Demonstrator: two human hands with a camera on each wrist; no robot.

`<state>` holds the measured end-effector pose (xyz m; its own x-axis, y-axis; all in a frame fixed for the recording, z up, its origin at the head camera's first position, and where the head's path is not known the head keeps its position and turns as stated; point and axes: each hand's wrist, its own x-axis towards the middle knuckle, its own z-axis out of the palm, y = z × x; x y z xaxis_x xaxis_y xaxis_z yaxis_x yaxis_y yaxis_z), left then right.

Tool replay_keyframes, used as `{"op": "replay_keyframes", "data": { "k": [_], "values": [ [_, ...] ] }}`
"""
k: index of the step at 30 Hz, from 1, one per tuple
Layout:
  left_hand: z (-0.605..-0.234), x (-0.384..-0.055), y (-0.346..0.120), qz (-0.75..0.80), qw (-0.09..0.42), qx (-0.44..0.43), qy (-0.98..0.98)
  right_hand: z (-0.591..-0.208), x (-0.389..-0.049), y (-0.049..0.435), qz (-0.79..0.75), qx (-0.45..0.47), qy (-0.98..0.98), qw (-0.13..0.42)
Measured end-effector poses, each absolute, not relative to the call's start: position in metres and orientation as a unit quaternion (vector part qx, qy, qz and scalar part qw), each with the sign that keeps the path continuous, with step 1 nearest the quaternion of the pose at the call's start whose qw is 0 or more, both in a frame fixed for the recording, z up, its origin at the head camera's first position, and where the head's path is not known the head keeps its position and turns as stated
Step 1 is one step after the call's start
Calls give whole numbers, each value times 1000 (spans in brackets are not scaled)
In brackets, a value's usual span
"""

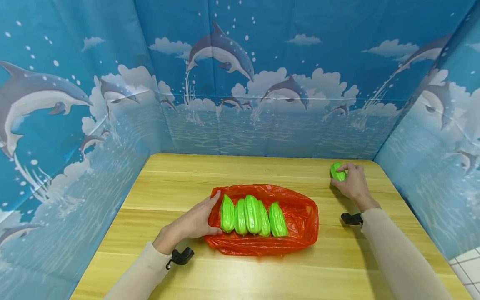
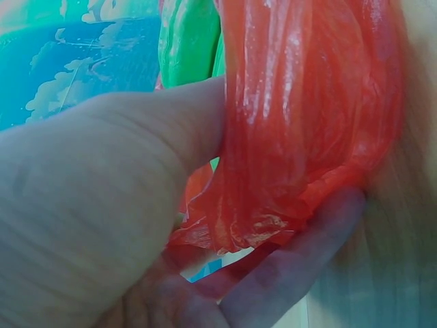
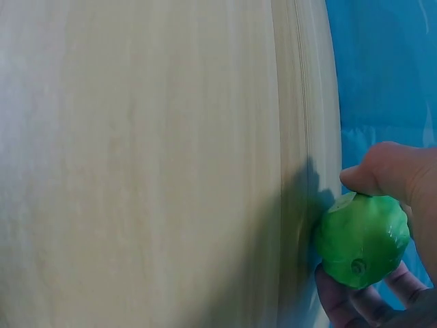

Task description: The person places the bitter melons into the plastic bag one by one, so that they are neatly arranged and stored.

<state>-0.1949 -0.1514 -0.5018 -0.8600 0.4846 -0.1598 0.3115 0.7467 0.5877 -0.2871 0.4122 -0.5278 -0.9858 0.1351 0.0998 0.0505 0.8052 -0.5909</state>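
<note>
My left hand (image 1: 195, 217) holds the left end of a red plastic bag (image 1: 301, 216) that lies spread wide on the table. In the left wrist view, the thumb goes inside the bag wall (image 2: 300, 102) while the fingers stay outside and below. Several bright green, ridged bitter melons (image 1: 252, 214) stand side by side in the bag, towards its left and middle. At the far right of the table, my right hand (image 1: 355, 183) grips another bitter melon (image 1: 336, 171) between thumb and fingers. Its rounded, bumpy end (image 3: 365, 239) faces the camera in the right wrist view.
The light wooden table (image 1: 168, 175) ends at a blue curtain (image 1: 281, 133) printed with dolphins, which encloses the back and both sides. White floor tiles (image 1: 466, 264) show at the lower right. A black strap device (image 1: 181, 256) sits on each wrist.
</note>
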Motion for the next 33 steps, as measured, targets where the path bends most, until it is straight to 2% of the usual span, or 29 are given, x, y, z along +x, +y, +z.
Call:
{"op": "replay_keyframes", "data": {
  "k": [33],
  "values": [
    [-497, -190, -151, 284, 151, 212, 923, -523, -283, 396, 306, -3, -948, 85]
  ]
}}
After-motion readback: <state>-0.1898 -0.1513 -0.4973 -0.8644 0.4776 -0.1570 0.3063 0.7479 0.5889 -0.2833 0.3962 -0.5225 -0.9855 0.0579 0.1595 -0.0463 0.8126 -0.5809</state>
